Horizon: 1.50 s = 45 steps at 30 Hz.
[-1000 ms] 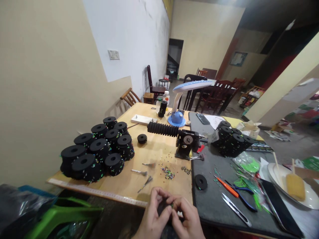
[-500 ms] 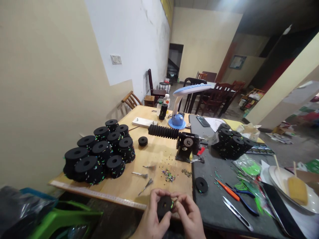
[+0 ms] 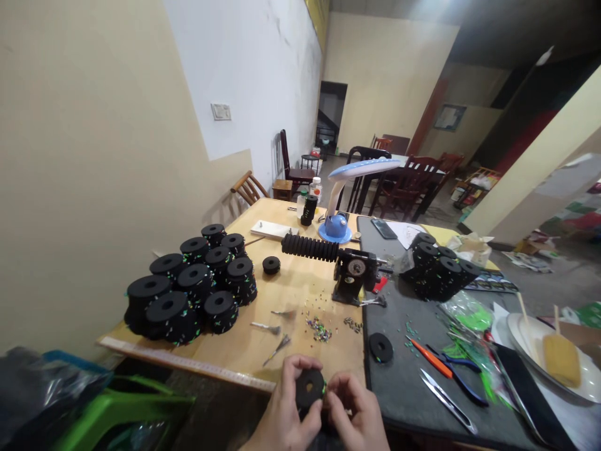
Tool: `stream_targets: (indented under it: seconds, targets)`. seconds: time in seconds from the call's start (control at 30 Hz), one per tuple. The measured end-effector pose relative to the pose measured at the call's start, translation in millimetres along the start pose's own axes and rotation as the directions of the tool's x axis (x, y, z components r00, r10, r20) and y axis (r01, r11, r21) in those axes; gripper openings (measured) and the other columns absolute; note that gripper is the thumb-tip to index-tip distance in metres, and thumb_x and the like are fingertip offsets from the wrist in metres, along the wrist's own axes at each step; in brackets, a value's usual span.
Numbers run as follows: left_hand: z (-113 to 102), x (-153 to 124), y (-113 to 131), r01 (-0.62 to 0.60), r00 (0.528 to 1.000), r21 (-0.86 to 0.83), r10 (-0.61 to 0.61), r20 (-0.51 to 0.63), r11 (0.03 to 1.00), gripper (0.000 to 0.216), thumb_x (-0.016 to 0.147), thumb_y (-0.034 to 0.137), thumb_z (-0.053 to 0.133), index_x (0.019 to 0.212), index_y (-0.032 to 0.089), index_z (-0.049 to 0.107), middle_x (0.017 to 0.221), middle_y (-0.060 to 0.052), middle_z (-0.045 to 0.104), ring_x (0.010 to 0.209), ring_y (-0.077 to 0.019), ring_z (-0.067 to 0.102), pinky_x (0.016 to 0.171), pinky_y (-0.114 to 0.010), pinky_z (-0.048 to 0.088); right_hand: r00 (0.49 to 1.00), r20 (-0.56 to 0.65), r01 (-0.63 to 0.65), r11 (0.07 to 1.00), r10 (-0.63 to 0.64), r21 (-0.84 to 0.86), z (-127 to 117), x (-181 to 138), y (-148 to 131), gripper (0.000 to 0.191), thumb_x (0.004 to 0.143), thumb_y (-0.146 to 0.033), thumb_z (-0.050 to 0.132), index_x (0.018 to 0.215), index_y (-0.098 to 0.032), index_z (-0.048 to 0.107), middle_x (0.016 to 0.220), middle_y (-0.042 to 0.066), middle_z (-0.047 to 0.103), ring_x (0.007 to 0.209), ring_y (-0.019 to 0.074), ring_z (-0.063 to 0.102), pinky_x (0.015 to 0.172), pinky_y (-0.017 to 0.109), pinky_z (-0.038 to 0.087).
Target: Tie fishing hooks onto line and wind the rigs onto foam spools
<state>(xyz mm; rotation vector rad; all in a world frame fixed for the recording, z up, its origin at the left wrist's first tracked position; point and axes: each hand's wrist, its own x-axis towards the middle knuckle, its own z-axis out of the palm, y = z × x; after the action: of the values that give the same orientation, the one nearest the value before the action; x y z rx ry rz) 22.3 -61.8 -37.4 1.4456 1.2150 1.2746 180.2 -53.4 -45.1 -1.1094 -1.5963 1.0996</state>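
The black disc [image 3: 306,402] is held upright on the person's side of the black machine [image 3: 354,269], its round face and centre hole turned toward the wearer. The left hand [image 3: 292,410] pinches it by the rim, thumb at the lower edge and fingers over the top; that hold should be firm enough to stop it turning, yet light enough not to dent what looks like soft foam. The right hand [image 3: 350,407] has thumb and fingertips drawn together at the rim, beside small green bits (whether they nip anything, I cannot tell). Good work here probably calls for small fingertip movements, with the left thumb clear of the green bits and the rim well in sight. The colourful beads [image 3: 319,329] lie loose in front of the machine, and another disc [image 3: 380,347] rests to its right and nearer the wearer, so a low sleeve could scatter the beads.
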Motion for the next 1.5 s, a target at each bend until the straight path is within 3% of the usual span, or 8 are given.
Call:
stream_targets:
  seconds: [0.13,0.3,0.57,0.77,1.13,1.5]
  targets:
    - [1.8,-7.0,-1.5,0.012,1.000,-0.007,-0.012,-0.001,1.000,0.041,0.068,0.010,0.059,0.108,0.020,0.052,0.104,-0.010,0.063,0.102,-0.0262,0.061,0.094,-0.040,0.047,0.987,0.025,0.160,0.957,-0.159,-0.242,-2.3,-4.8,-7.5,0.010,0.086,-0.023,0.056,0.077,-0.020,0.056,0.063,-0.001,0.062,0.053,0.0124,0.059,0.050,0.017,0.046]
    - [1.6,-16.1,-1.6,0.040,0.998,0.018,-0.040,0.040,0.999,0.041,0.068,0.014,0.060,0.107,0.020,0.052,0.103,-0.010,0.064,0.100,-0.0261,0.062,0.092,-0.037,0.048,0.982,0.056,0.188,0.918,-0.180,-0.349,-2.2,-13.3,-6.1,0.008,0.083,-0.016,0.056,0.078,-0.021,0.056,0.061,-0.002,0.063,0.050,0.0123,0.060,0.050,0.017,0.047]
    - [4.0,-23.8,-0.2,0.071,0.995,0.035,-0.073,0.068,0.997,0.040,0.065,0.012,0.059,0.104,0.021,0.054,0.099,-0.009,0.067,0.096,-0.0256,0.064,0.089,-0.034,0.049,0.979,0.124,0.198,0.913,-0.164,-0.356,-3.8,-23.8,-1.6,0.012,0.079,-0.011,0.055,0.078,-0.023,0.054,0.061,-0.002,0.061,0.050,0.0128,0.057,0.049,0.018,0.044]
    - [3.3,-23.0,2.6,0.070,0.990,0.009,-0.070,0.124,0.998,0.038,0.066,0.013,0.058,0.102,0.021,0.050,0.098,-0.009,0.066,0.095,-0.0251,0.065,0.087,-0.033,0.049,0.983,0.074,0.186,0.910,-0.171,-0.369,-4.2,-28.0,3.2,0.014,0.075,-0.011,0.056,0.073,-0.023,0.051,0.059,-0.004,0.058,0.049,0.0123,0.055,0.048,0.018,0.043]
    - [3.5,-24.0,0.3,0.077,0.990,-0.009,-0.075,0.120,0.997,0.038,0.065,0.014,0.059,0.100,0.022,0.048,0.098,-0.009,0.066,0.095,-0.0251,0.064,0.087,-0.033,0.048,0.993,0.105,0.084,0.964,-0.059,-0.253,-6.4,-27.8,1.8,0.013,0.078,-0.014,0.055,0.073,-0.023,0.048,0.059,-0.006,0.050,0.049,0.0104,0.047,0.046,0.017,0.038]
    - [4.7,-24.5,-0.5,0.041,0.989,0.008,-0.042,0.139,0.999,0.038,0.066,0.012,0.058,0.100,0.022,0.047,0.100,-0.009,0.066,0.095,-0.0250,0.065,0.087,-0.032,0.049,0.981,0.177,0.130,0.944,-0.078,-0.304,-12.6,-25.7,-3.6,0.012,0.084,-0.016,0.050,0.075,-0.023,0.047,0.062,-0.005,0.050,0.053,0.0121,0.049,0.052,0.019,0.040]
